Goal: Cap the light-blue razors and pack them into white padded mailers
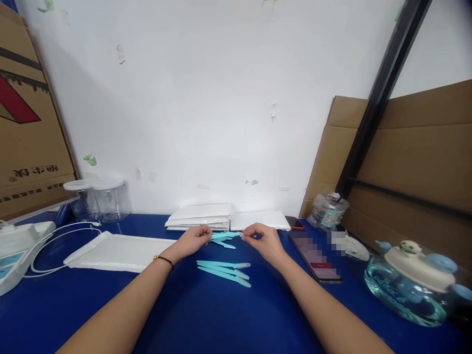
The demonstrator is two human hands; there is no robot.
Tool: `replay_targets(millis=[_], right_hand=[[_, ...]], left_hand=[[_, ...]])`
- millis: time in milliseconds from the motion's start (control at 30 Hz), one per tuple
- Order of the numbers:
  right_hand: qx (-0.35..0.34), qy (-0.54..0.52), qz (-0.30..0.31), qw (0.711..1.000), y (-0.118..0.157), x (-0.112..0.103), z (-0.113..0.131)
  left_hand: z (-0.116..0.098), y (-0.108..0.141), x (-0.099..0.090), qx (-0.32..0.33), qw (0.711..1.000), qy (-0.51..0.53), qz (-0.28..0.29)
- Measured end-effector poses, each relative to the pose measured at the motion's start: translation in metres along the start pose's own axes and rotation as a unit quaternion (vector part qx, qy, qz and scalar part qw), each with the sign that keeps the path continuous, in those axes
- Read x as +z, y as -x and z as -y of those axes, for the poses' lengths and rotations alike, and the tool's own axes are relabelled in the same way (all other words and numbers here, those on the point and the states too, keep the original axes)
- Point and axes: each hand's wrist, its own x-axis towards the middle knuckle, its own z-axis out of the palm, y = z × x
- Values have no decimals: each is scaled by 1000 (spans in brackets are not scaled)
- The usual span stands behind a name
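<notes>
My left hand (195,239) pinches the handle end of a turquoise eyebrow razor (222,235) above the blue table. At the razor's other end, the thumb and fingers of my right hand (262,240) are closed on its pale, clear-looking tip. Just below the held razor is another turquoise razor (224,244); whether it lies on the table or hangs from my left hand I cannot tell. Nearer to me, three more razors (223,276) lie fanned side by side on the table, pale tips to the right.
White padded envelopes (199,216) are stacked against the wall, with another envelope (118,251) at left. A phone (317,260) and a glass teapot-like jar (409,290) stand right. Clear jars (110,201), a white cable (35,258) and a power strip (22,250) are left.
</notes>
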Motion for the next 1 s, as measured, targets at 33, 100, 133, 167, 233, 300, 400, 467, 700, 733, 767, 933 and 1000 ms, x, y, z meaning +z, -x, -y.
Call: replay_targets(millis=[33,100,133,167,233,300,400,467,700,733,767,933,1000], right_hand=[[1,-7,6,1000,0,1,2],[6,-21,23,999,1,3,6],[10,-25,33,999,1,3,8],[17,-28,46,998,1,4,9],[44,-36,88,995,2,2,8],[79,-50,163,982,3,-3,3],[108,-41,242,963,0,-20,-7],[109,37,202,973,-4,-36,-15],[144,287,135,937,-8,-70,-44],[146,291,142,935,-6,-67,-46],[146,293,146,934,-5,-64,-48],[133,256,156,945,-3,-43,-40],[128,222,165,952,-4,-38,-34]], left_hand=[[-1,1,1,5,1000,9,8],[-5,2,3,13,999,26,30],[-7,3,5,13,998,32,43],[-9,4,6,8,998,38,59],[-13,7,9,-7,995,33,90],[-15,9,11,-3,993,-5,118],[-11,10,13,49,988,-106,102],[-5,8,13,94,976,-190,47],[12,-2,14,148,926,-346,-28],[11,-3,14,149,923,-354,-30],[10,-3,14,153,919,-362,-31],[4,1,16,161,907,-387,-46],[3,1,16,158,911,-379,-48]])
